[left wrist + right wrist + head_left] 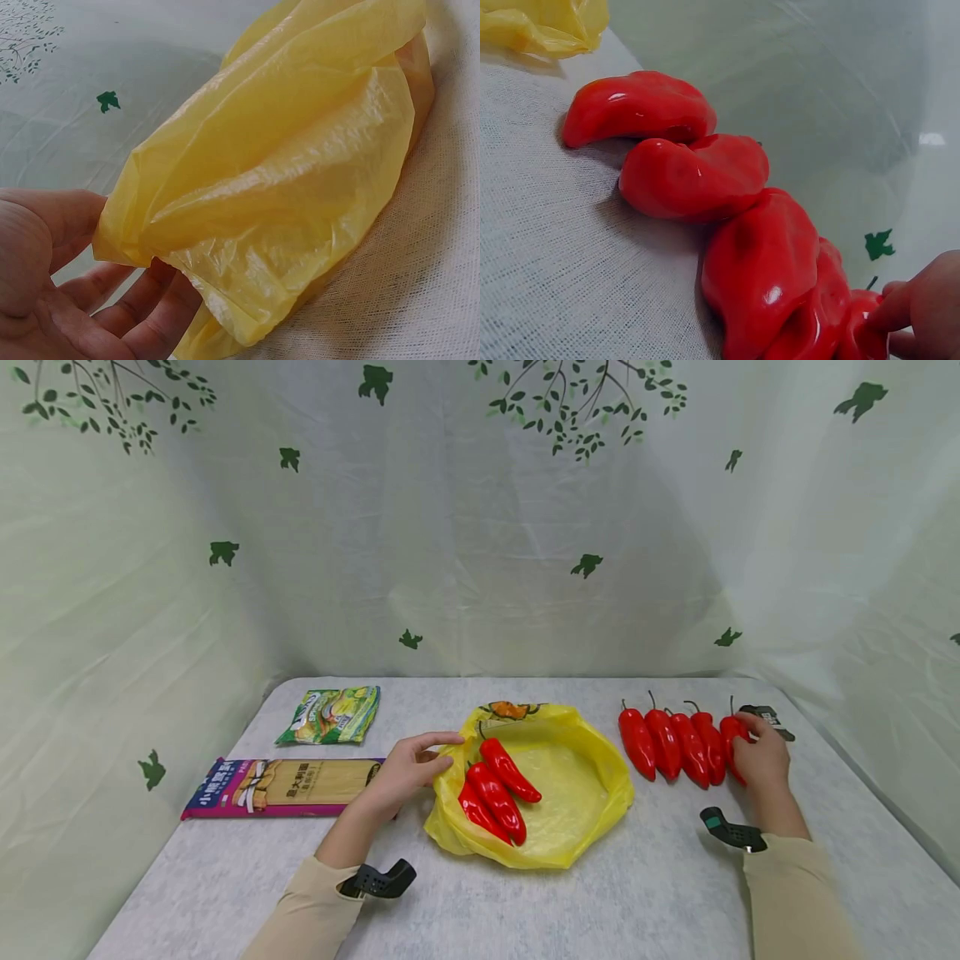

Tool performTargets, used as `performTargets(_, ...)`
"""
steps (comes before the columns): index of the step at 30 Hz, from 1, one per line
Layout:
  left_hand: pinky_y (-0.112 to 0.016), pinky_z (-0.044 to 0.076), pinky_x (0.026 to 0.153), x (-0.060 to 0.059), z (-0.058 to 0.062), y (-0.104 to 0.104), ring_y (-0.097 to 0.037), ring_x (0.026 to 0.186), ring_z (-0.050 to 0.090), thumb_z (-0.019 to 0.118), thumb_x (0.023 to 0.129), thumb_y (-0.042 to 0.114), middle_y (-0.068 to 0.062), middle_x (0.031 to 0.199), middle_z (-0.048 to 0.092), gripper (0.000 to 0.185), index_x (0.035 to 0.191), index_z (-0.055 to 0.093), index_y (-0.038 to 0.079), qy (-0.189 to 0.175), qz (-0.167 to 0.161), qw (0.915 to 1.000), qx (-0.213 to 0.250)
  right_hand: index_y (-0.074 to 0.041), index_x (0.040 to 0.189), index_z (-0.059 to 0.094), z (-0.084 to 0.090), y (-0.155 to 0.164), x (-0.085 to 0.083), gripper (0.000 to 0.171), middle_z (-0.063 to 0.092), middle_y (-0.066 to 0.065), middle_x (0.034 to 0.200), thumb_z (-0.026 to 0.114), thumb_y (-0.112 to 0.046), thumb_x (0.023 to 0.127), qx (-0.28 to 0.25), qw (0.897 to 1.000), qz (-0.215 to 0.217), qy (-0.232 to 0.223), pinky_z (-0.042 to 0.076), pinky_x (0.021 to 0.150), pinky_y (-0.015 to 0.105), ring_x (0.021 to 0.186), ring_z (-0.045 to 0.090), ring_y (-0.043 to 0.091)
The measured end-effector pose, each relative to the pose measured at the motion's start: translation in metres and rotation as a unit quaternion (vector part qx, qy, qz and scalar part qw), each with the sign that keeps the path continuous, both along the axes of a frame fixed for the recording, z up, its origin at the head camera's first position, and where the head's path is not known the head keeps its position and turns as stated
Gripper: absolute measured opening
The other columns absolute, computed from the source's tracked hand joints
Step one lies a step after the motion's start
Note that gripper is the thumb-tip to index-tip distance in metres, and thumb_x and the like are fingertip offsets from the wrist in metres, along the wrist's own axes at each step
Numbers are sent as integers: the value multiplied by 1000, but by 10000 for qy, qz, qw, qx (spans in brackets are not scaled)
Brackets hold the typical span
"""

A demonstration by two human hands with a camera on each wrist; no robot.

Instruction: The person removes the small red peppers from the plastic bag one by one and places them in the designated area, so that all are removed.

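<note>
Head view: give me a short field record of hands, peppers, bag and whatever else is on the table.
left hand: grips the left rim of the crinkled yellow plastic bag, holding it open
right hand: fingers on the rightmost pepper of the row
peppers in bag: three glossy red ones
peppers in row: five, side by side on the cloth, right of the bag
other items: long purple pasta packet and green snack packet, left of the bag
surface: white cloth-covered table

Pale fabric backdrop [480,552] with green leaf and branch prints is hanging behind and wrapping both sides; white textured cloth is covering the tabletop [645,893]; soft even light.
</note>
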State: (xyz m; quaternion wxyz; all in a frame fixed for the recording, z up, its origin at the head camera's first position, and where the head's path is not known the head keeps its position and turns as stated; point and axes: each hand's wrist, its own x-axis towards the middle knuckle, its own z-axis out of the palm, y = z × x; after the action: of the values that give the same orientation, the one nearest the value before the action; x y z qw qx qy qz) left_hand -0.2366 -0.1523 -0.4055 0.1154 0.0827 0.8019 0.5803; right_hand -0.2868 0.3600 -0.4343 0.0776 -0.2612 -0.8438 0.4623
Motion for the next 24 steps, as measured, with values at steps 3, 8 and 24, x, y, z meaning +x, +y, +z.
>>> performTargets(3,-27,57,79,0,0,1,-18,97,61,60,99,15,-11,144,55,36,135,62,17,-35,38,10000,10,-14,157,31,0,-1,-1,57,28,21,162,38,-9,101,-50,10000,8,-45,42,112,55,140,35,43)
performTargets(8,-27,57,78,-1,1,2,-18,95,60,59,99,14,-9,144,56,35,134,63,18,-85,77,9999,26,-15,156,34,3,-3,-1,55,29,22,161,38,-12,101,-73,9999,-20,-99,42,112,54,142,34,42)
performTargets(24,-25,56,77,0,0,0,-18,94,59,59,100,14,-13,144,55,36,135,62,15,17,2,10000,-10,-23,150,44,35,-40,-1,48,41,3,159,41,-21,103,-37,9948,-578,842,46,110,46,142,42,27)
